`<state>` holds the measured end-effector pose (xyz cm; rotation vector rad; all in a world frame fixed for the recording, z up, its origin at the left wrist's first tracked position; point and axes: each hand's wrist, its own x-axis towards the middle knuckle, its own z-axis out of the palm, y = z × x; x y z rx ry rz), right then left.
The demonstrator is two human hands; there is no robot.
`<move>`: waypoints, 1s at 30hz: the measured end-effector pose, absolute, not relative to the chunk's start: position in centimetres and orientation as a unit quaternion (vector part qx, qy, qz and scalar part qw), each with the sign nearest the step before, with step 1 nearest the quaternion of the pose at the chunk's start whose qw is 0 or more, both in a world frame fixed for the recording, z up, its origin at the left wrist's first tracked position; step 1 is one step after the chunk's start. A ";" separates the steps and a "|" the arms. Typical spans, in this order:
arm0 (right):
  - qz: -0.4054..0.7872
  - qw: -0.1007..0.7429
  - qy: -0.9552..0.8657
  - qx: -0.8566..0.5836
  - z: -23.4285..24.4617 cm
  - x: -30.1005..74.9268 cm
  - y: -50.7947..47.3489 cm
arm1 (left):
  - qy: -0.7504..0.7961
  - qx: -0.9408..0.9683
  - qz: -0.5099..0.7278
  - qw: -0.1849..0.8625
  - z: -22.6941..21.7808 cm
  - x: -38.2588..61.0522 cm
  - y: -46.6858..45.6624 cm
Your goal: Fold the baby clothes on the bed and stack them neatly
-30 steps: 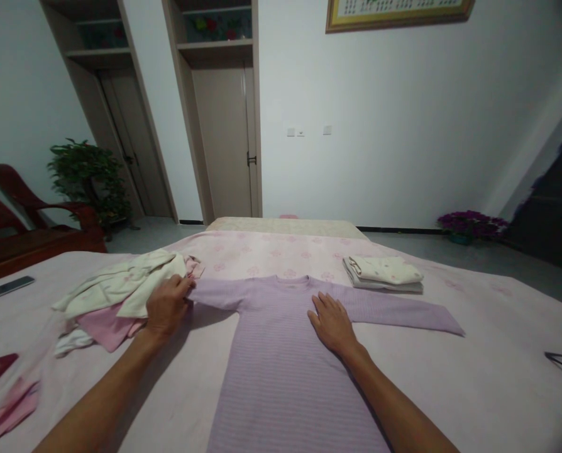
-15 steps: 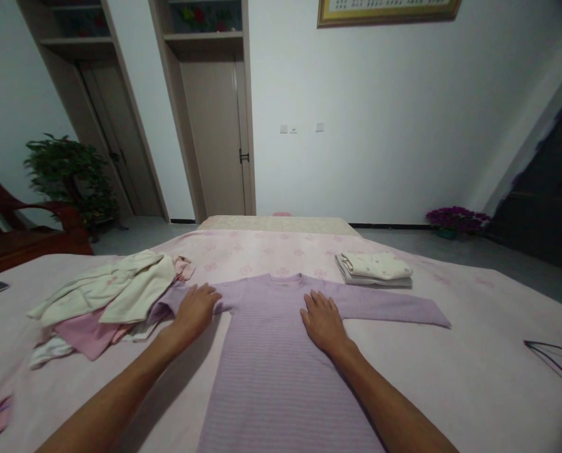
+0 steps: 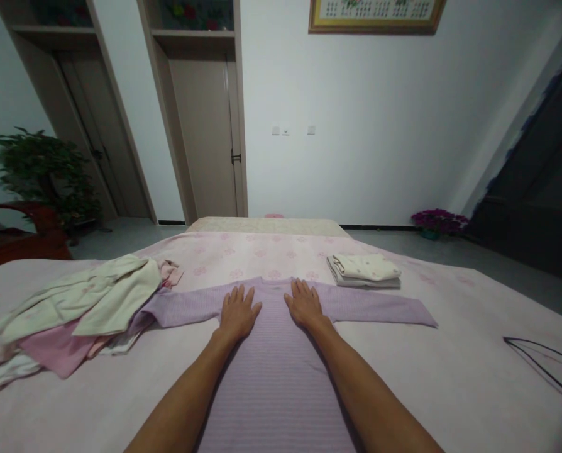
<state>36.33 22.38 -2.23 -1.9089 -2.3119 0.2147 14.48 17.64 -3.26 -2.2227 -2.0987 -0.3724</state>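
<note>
1. In the head view, I see the purple shirt (image 3: 278, 384) spread at 6 o'clock on the pink cloth (image 3: 427, 377).
2. My left hand (image 3: 237, 314) and right hand (image 3: 305, 305) lie flat on it, each grip apart.
3. Messy clothes (image 3: 115, 299) at 8 o'clock touch one sleeve (image 3: 187, 307).
4. Folded clothes (image 3: 368, 270) sit at 4 o'clock.
</note>
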 end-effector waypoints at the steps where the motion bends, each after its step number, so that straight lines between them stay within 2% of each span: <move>1: 0.069 0.070 -0.768 -0.633 -2.3 36.4 22.4 | -0.681 -0.721 -0.121 0.041 -3.3 14.4 17.6; 9: 0.044 0.085 -0.720 -0.687 -1.7 34.9 19.5 | -0.624 -0.769 -0.128 0.057 -2.2 15.1 14.7; 13: 0.046 0.090 -0.751 -0.653 -2.1 34.7 15.8 | -0.582 -0.804 -0.116 0.039 -2.3 14.6 11.5; 19: 0.039 0.067 -0.795 -0.601 -1.7 39.0 12.1 | -0.569 -0.816 -0.094 0.020 -2.6 13.1 8.1; 27: 0.023 0.063 -0.789 -0.610 -1.4 44.0 10.7 | -0.596 -0.799 -0.069 0.036 -2.0 13.3 4.5; 30: 0.017 0.065 -0.784 -0.617 -1.6 44.4 10.3 | -0.546 -0.834 -0.081 0.020 -1.5 13.6 1.9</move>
